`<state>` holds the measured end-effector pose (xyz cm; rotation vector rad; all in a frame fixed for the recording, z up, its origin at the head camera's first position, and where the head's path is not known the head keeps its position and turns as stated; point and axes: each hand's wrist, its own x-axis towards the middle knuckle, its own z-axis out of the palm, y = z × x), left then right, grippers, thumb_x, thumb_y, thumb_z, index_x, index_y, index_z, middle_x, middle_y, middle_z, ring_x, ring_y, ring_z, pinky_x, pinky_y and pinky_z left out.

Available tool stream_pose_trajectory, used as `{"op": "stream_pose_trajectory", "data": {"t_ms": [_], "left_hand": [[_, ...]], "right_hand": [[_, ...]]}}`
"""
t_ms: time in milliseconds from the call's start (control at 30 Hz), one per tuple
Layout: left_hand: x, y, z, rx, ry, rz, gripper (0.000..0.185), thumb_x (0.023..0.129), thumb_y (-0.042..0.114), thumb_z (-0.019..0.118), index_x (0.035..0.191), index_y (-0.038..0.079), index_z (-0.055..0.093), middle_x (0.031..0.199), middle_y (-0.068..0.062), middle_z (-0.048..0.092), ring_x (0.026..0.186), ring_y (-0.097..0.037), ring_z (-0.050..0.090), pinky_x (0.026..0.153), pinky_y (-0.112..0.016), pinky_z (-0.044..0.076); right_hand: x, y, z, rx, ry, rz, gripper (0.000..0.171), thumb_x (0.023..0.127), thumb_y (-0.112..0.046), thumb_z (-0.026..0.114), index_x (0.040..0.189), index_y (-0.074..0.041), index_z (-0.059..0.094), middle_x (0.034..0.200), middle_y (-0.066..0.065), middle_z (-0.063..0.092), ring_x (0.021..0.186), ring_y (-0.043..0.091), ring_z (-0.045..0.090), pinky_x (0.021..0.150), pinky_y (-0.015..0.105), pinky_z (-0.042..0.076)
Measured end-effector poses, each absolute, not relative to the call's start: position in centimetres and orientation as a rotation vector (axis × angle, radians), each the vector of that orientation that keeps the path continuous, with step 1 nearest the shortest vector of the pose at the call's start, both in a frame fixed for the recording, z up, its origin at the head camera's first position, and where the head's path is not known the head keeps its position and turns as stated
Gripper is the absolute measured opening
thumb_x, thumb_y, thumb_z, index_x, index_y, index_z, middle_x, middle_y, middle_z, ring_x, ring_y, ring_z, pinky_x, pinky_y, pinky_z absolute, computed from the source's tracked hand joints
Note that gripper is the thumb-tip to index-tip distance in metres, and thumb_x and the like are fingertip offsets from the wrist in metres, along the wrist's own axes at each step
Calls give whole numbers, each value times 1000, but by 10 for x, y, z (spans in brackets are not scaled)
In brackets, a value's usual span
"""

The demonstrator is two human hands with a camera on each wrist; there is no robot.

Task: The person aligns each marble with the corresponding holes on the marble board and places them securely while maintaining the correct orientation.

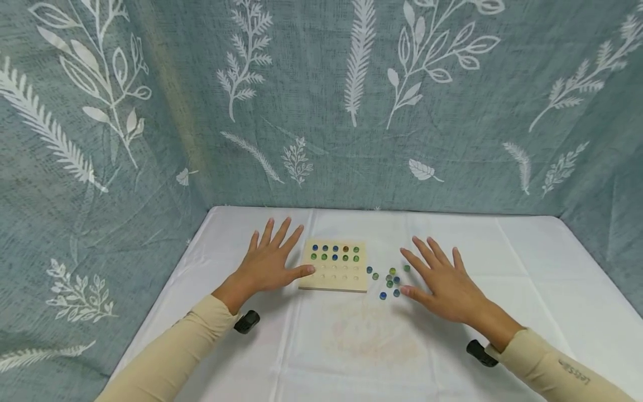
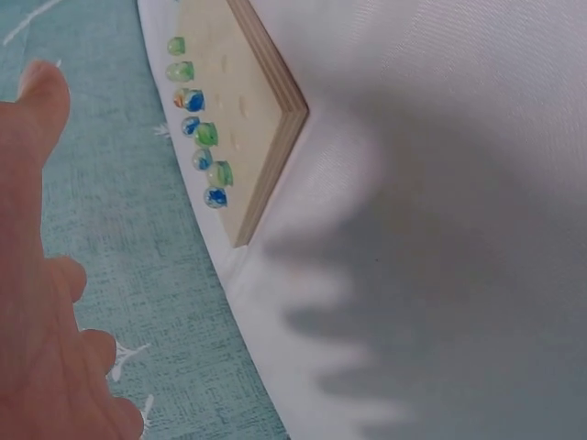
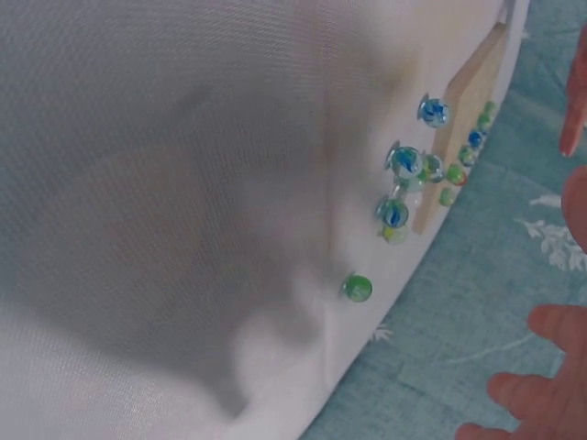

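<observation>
Both hands are held over the table with their fingers spread and nothing in them. My left hand [image 1: 268, 268] is at the left of a pale wooden board [image 1: 331, 285], its thumb overlapping the board's left edge in the head view. Glass marbles in blue, green and one amber [image 1: 345, 249] fill the two far rows of the board, while shallow dimples show in the two nearer rows. Several loose marbles [image 1: 389, 283], blue and green, lie right of the board. My right hand [image 1: 444, 287] hovers beside them, thumb tip close to the nearest ones.
A white cloth [image 1: 372, 357] covers the table, with creases and a faint stain in front of the board. Behind and to the sides hangs a blue-green curtain [image 1: 311, 111] with white leaf prints. A black wrist camera [image 1: 247, 322] shows under the left wrist, another [image 1: 482, 353] under the right.
</observation>
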<state>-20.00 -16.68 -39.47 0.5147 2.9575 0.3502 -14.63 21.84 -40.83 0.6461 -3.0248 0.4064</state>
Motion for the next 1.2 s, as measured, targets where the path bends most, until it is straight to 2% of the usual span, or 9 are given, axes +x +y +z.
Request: {"op": "stream_pose_trajectory", "data": {"t_ms": [233, 667, 1200], "left_hand": [[-202, -174, -400, 501, 2954, 361, 97, 96, 76, 51, 169, 27, 11, 178, -7, -4, 163, -43, -12, 127, -71, -1], [-204, -173, -409, 479, 2929, 370, 96, 96, 74, 54, 169, 27, 15, 178, -10, 0, 163, -44, -8, 126, -73, 0], [-207, -176, -424, 495, 2901, 384, 92, 97, 72, 54, 169, 29, 17, 178, -11, 2, 163, -46, -7, 123, -77, 0]], "right_hand": [[-148, 214, -412, 652, -3004, 413, 74, 102, -58, 59, 164, -26, 36, 176, 12, 20, 162, 44, 13, 119, 81, 7], [-148, 213, -419, 675, -2988, 424, 69, 102, -58, 59, 161, -30, 41, 174, 13, 25, 161, 46, 18, 118, 81, 10], [-150, 213, -427, 679, -2990, 416, 66, 101, -53, 63, 159, -28, 45, 172, 15, 29, 159, 47, 21, 117, 82, 11]]}}
